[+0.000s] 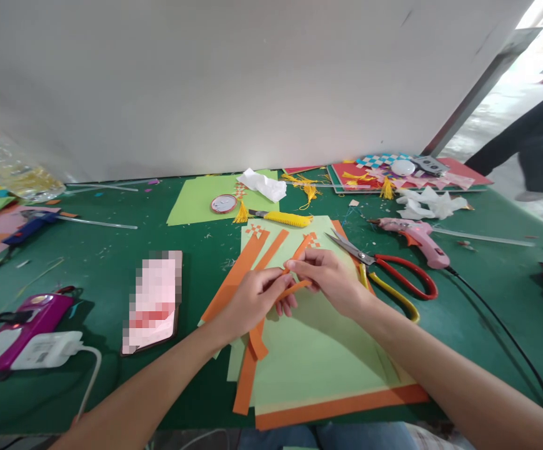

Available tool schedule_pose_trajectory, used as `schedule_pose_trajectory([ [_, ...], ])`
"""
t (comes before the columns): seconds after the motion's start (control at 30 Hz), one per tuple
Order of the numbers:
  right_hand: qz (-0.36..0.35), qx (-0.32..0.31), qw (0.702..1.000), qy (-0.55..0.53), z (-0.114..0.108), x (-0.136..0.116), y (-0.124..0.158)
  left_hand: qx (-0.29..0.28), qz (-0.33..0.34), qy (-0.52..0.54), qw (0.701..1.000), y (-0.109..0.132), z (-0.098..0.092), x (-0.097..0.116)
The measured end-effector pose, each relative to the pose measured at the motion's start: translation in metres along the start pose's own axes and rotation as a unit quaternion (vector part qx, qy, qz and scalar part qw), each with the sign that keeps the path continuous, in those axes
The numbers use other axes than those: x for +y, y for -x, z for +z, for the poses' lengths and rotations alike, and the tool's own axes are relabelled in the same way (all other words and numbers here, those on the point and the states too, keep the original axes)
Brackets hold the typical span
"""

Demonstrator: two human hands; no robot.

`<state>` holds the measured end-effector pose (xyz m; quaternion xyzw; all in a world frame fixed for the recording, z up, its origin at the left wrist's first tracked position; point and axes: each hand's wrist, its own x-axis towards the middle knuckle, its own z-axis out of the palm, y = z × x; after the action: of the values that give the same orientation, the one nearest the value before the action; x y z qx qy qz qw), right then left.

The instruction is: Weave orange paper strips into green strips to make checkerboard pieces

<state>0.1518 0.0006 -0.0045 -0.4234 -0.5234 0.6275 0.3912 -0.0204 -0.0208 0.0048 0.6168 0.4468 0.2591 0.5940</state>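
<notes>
My left hand (264, 294) and my right hand (325, 278) meet over the pale green paper (313, 350), both pinching a narrow orange paper strip (296, 289). The strip bends between my fingers, and part of it is hidden by them. More orange strips (236, 275) lie on the paper to the left, and a longer orange band (341, 405) runs along its near edge. Small orange-and-white woven pieces (255, 230) lie at the paper's far side. Scissors (383, 265) with one red and one yellow handle rest just right of my right hand.
A yellow utility knife (283, 217) lies beyond the paper. At right is a pink glue gun (414, 237) with its cord; at left are a phone (154, 303), a purple power strip (27, 331) and a blue glue gun (32, 226). A white wall (234, 87) rises behind the green table.
</notes>
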Motion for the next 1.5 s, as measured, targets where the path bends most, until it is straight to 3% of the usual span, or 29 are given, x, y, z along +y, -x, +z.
schedule_pose_trajectory([
  [0.6, -0.024, 0.01, 0.998, -0.049, 0.0064, 0.0068, 0.0008, -0.014, 0.017, -0.012, 1.0, -0.0004, 0.0025, 0.0032],
  [0.8, 0.012, -0.039, 0.999, -0.024, 0.0024, 0.0003, 0.0008, 0.0, 0.02, -0.015, 1.0, -0.0002, 0.0011, 0.0007],
  [1.5, -0.011, 0.036, 0.999, -0.02, 0.0084, 0.0063, -0.0003, -0.002, 0.016, -0.015, 1.0, -0.0013, 0.0016, -0.0013],
])
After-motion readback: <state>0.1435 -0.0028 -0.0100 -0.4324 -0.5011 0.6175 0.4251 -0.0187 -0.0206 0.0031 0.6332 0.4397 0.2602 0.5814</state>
